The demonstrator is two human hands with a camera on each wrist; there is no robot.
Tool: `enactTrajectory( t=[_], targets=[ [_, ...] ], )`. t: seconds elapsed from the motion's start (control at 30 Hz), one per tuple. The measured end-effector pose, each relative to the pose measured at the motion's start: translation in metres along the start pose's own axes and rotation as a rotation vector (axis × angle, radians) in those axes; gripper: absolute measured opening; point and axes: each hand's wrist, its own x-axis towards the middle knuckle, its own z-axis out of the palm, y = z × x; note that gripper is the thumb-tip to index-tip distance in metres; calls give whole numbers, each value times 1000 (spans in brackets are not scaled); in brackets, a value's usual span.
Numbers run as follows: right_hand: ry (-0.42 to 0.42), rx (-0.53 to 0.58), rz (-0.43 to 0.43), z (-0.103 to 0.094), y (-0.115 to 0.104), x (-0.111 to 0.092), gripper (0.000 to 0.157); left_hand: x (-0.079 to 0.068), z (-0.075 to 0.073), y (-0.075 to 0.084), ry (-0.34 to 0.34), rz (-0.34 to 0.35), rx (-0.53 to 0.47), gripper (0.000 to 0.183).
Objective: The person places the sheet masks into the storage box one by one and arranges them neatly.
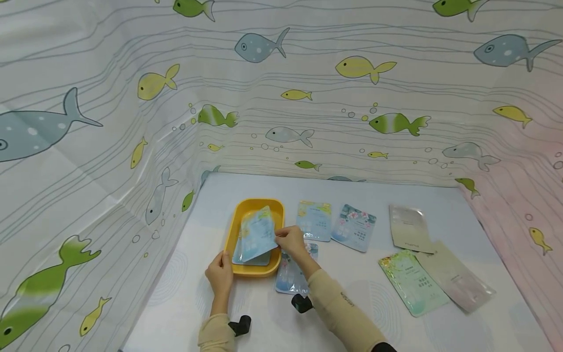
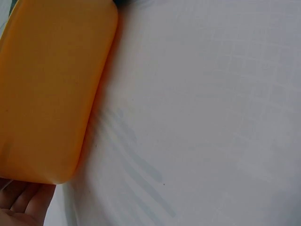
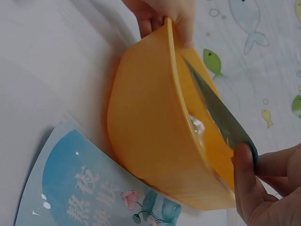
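Note:
A yellow plastic tray (image 1: pixel 255 272) stands on the left part of the table; its outer side fills much of the right wrist view. My left hand (image 1: pixel 220 274) grips its near left rim with the thumb on top. Between thumb and fingers, my right hand (image 1: pixel 292 240) pinches the edge of a light blue face mask packet (image 1: pixel 257 235), tilted over the tray and seen almost edge-on in the right wrist view. Beneath it, another packet (image 1: pixel 263 259) lies in the tray, mostly covered. A blue floral packet (image 1: pixel 290 277) lies beside the tray, partly hidden by my right forearm.
Behind my right hand lie a blue-and-yellow packet (image 1: pixel 314 222) and a blue floral packet (image 1: pixel 354 229). Farther right are a green packet (image 1: pixel 414 283) and two plain silvery-beige packets (image 1: pixel 411 230), partly overlapping. A fish-patterned curtain (image 1: pixel 308 112) encloses the table's back and sides.

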Motion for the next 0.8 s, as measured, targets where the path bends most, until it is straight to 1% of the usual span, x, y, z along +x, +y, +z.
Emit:
enactTrajectory(
  t=[0.17, 0.4, 0.47, 0.67, 0.8],
  targets=[
    [14, -80, -26, 9, 2, 3, 19, 0, 0, 1, 1, -7, 6, 15],
    [36, -295, -118, 16, -1, 4, 15, 1, 0, 1, -5, -14, 20, 15],
    [35, -319, -131, 17, -3, 2, 14, 1, 0, 1, -8, -18, 20, 15],
    [-1, -340, -126, 18, -6, 0, 13, 0, -1, 2, -6, -19, 17, 15],
    [-37, -401, -165, 18, -6, 0, 11, 0, -1, 2, -8, -20, 14, 15]
  ],
)
